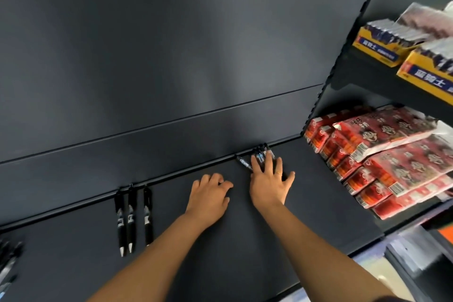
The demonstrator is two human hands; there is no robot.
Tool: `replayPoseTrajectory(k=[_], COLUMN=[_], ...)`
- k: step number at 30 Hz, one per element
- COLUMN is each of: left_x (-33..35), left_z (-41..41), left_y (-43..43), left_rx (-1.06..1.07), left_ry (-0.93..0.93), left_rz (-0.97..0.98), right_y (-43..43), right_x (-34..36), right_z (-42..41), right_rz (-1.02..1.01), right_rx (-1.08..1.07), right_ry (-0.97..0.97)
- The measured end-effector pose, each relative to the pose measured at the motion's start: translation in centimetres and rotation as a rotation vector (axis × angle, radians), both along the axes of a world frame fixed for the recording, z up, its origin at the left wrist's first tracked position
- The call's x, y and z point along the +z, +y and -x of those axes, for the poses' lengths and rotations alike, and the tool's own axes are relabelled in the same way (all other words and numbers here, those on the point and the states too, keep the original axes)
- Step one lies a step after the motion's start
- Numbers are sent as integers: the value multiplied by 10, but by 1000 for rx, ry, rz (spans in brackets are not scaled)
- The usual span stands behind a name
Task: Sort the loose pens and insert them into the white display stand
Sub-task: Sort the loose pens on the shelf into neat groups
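Black pens (260, 153): I see a bunch at the shelf's (220, 240) back edge, under my right hand (269, 182).
Right fingers (268, 162): spread flat on them.
Left hand (209, 195): fingers loosely curled, holding nothing.

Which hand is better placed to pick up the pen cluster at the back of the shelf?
Right. The right hand has its spread fingers on the pen cluster. The left hand rests loosely curled on the shelf beside it, short of those pens and holding nothing.
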State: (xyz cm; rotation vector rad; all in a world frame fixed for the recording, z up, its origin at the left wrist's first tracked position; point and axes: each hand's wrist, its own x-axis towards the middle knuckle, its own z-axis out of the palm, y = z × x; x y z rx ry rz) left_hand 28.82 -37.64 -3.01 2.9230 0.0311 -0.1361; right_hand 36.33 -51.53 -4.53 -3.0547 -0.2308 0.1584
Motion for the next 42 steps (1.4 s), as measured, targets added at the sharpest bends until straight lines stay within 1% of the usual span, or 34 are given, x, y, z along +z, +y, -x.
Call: replayPoseTrajectory(k=[3,5,8,11,14,17,20,24,29,33,37,42], left_x=[0,-1,-2,-2,-1,1,6,15,26,36,43,50], left_z=[-7,-11,-16,-19,-21,-18,-11,4,33,70,121,198], left_y=[-8,-13,-19,-26,-31,-29,-20,-1,28,62,102,159], left_rx=[-14,-24,-27,-36,-56,-49,-15,49,146,237,312,374], left_ry=[9,7,7,17,25,31,33,26,-33,-110,-174,-201], left_rz=[9,12,17,34,44,43,43,36,13,-4,-6,-27], right_y=[-5,-9,-13,-14,-13,-12,-10,3,43,84,127,189], right_x=[1,5,9,8,8,10,16,28,43,52,57,64], right_z=[-4,-9,-16,-16,-14,-13,-10,2,29,62,107,176], right_rz=[-33,-98,-164,-156,-111,-71,-86,-152,-222,-241,-239,-233], right_rx=[-32,-68,-8,79,90,119,144,240,407,546,639,740], right_ry=[56,78,70,63,56,97,51,-45,-137,-136,-133,-105])
